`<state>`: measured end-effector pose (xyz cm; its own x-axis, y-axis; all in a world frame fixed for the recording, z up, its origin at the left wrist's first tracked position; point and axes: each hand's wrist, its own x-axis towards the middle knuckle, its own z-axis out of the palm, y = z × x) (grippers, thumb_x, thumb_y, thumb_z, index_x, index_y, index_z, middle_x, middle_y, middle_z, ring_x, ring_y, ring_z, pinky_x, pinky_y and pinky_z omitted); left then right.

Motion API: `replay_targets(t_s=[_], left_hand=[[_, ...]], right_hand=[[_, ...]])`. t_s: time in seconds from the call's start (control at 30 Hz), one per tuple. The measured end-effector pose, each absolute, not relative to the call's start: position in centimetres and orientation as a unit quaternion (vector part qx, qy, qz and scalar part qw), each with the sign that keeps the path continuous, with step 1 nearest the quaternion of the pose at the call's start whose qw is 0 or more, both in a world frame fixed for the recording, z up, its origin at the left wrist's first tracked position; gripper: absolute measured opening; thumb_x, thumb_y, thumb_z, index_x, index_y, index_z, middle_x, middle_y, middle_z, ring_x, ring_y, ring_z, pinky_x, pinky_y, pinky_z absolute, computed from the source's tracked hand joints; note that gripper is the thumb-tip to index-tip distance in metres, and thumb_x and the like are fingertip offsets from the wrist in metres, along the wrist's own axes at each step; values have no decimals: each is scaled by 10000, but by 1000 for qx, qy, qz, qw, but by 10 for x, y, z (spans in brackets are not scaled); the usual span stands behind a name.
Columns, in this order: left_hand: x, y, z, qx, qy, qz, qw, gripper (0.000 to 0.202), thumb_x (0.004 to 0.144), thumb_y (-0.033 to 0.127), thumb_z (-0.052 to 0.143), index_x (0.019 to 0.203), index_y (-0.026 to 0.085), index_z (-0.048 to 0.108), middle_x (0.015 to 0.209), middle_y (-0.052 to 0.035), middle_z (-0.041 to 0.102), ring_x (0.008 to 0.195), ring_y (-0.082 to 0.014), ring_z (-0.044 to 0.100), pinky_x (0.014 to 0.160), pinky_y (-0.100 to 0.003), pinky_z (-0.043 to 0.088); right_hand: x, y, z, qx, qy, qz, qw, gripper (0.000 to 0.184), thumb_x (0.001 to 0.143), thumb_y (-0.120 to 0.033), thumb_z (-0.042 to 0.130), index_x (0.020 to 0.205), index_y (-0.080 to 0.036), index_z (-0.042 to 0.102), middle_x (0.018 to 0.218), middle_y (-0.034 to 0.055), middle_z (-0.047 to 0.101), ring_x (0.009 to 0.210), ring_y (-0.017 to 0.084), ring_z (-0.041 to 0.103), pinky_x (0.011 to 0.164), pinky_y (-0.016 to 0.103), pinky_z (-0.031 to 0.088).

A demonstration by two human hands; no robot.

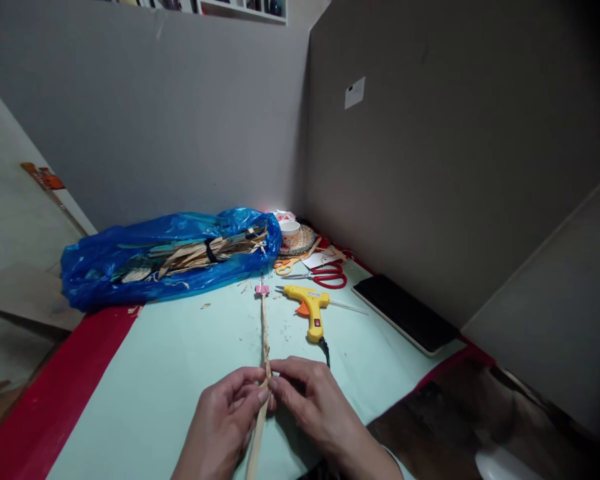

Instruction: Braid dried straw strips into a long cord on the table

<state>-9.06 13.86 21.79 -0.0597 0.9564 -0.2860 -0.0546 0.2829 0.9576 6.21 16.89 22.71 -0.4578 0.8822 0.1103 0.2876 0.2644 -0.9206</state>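
A thin braid of dried straw-like strips (265, 323) runs toward me along the table from a pink binder clip (262, 290) at its far end. My left hand (233, 407) pinches the strips at the near end of the braid. From the other side, my right hand (305, 393) pinches the same spot, its fingertips almost meeting the left ones. A loose pale strip (258, 437) hangs from between my hands toward the near edge. Exactly how the strips cross under the fingertips is hidden.
A yellow glue gun (310, 297) lies right of the braid. Beyond it are red-handled scissors (330, 275), orange scissors (283, 268) and a paper cup (290, 233). A blue plastic bag (93, 267) with dried strips lies back left. A black flat tablet-like object (405, 313) sits at right.
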Motion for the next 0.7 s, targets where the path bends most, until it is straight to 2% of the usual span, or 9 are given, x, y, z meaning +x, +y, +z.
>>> replay_targets(t_s=[0.13, 0.3, 0.47, 0.6, 0.7], left_hand=[[-89, 134, 225, 433, 611, 430, 505, 328, 652, 439, 754, 799, 154, 688, 649, -25, 696, 646, -185, 628, 623, -254, 458], [-91, 129, 235, 501, 627, 362, 474, 297, 784, 465, 612, 839, 176, 653, 726, -31, 710, 731, -206, 647, 653, -254, 466], [-94, 124, 243, 584, 658, 303, 366, 274, 860, 432, 497, 726, 223, 614, 683, 10, 674, 682, -180, 613, 646, -230, 445], [-93, 117, 245, 602, 672, 343, 259, 246, 852, 379, 522, 683, 243, 639, 648, 20, 671, 620, -168, 612, 610, -219, 435], [-87, 110, 233, 641, 641, 389, 164, 194, 850, 303, 548, 736, 242, 693, 672, -11, 677, 617, -178, 633, 627, -236, 456]], right_hand=[[60, 166, 222, -431, -696, 456, 351, 201, 885, -208, 543, 767, -149, 694, 739, 36, 674, 711, 148, 601, 663, 234, 403], [60, 162, 219, -431, -717, 426, 345, 209, 936, -255, 478, 806, -166, 615, 763, 22, 666, 711, 135, 577, 652, 228, 390], [62, 161, 219, -426, -724, 434, 326, 191, 955, -271, 436, 845, -176, 560, 749, 13, 634, 688, 130, 546, 630, 227, 375], [61, 161, 220, -430, -718, 440, 326, 164, 926, -266, 474, 834, -174, 573, 702, 2, 615, 657, 127, 527, 608, 224, 362], [58, 162, 222, -444, -713, 429, 331, 139, 880, -229, 504, 773, -167, 568, 638, -13, 565, 594, 114, 479, 564, 222, 335]])
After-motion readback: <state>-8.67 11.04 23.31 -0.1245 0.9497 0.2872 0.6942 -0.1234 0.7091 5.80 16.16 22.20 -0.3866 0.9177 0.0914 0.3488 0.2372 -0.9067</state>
